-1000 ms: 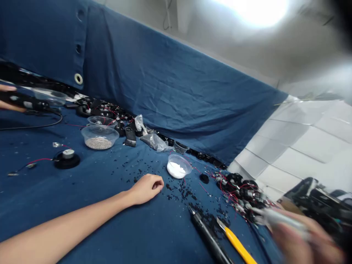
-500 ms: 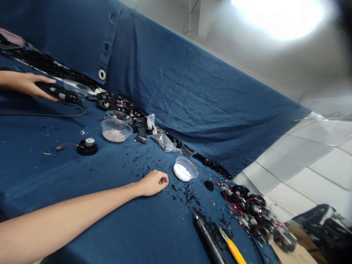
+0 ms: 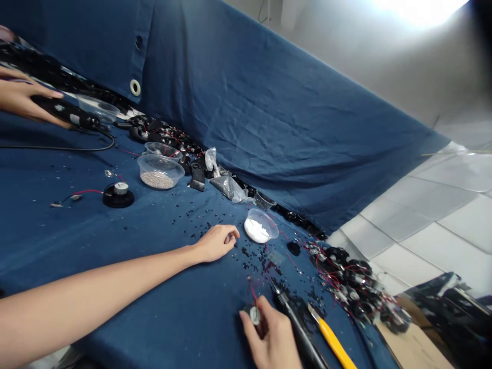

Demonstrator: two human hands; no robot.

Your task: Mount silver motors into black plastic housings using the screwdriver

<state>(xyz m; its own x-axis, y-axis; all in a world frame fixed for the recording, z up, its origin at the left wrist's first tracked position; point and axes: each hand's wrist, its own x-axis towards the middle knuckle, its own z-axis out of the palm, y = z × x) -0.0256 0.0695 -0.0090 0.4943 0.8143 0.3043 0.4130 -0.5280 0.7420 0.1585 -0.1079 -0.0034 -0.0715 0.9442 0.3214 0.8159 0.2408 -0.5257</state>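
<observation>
Right hand (image 3: 269, 335) is down at the bottom of the shot, fingers pinched around a small round part (image 3: 254, 315) with a silver face and a thin red wire coming off it. Left hand (image 3: 217, 243) rests on the blue cloth (image 3: 230, 302) covering the bench, loosely curled and holding nothing, right by a scatter of black crumbs (image 3: 261, 269) and just beside a clear tub of white granules (image 3: 259, 226).

Next to the right hand there's a black pen-style tool (image 3: 295, 323) with a metal tip, and a yellow utility knife (image 3: 331, 341) just past it. Toward the right edge of the bench sits a heap of black parts with red wires (image 3: 349, 289).

Up in the far left corner, someone else's hand (image 3: 21, 97) grips a black corded tool (image 3: 65, 113). Nearby are a tub of tan granules (image 3: 158, 171) and a wired black disc (image 3: 118, 197).
</observation>
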